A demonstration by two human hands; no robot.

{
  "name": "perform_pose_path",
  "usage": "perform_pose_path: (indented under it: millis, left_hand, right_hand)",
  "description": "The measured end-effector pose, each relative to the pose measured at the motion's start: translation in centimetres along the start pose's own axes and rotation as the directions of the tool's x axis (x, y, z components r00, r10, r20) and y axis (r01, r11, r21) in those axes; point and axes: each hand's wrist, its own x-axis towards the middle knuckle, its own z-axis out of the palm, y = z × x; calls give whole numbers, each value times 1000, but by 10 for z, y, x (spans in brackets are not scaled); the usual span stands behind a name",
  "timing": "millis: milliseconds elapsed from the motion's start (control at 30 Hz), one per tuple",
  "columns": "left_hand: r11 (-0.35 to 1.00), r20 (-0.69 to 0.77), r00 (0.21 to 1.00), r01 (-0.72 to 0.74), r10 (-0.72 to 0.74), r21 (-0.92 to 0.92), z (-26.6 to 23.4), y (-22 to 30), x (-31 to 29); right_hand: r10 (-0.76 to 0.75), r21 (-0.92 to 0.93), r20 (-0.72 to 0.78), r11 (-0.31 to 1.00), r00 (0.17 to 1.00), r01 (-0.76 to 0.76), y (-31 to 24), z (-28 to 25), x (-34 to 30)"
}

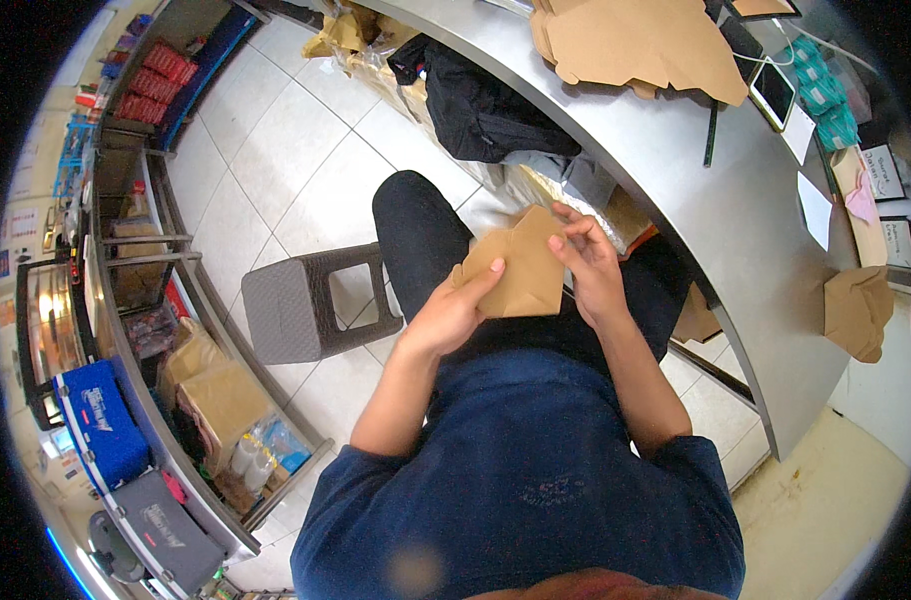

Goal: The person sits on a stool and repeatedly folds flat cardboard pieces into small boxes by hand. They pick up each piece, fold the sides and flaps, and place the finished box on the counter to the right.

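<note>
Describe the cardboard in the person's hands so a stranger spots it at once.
Start at the big metal table, then move left to the person's black trousers. Above them, the left hand and right hand hold a small, creased brown cardboard piece. Unlike the brown sheets lying on the table, it is in hand.

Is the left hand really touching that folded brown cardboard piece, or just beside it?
Touching. The head view shows the left hand with its thumb lying over the face of the folded brown cardboard piece.
</note>
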Motion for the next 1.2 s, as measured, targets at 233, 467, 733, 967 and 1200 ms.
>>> perform_pose_path:
  millis: [233,467,733,967,1200]
  left_hand:
    - [992,30,999,25,-29,125,-3,5,-1]
    - [945,56,997,38,-59,324,-11,3,-2]
    - [874,67,983,-181,169,452,-23,-33,7]
    - [927,82,989,-143,122,346,-12,-23,-2]
    - [954,125,987,-134,103,267,-17,-24,-3]
  right_hand:
    - [-130,-139,37,981,991,134,-5,1,-6]
    - [-278,-477,296,786,914,393,-6,-4,-17]
    - [-37,-528,305,825,952,201,-11,0,-26]
    - [93,-166,167,984,982,-65,-5,5,-23]
    - [164,29,241,984,957,-176,14,-5,-21]
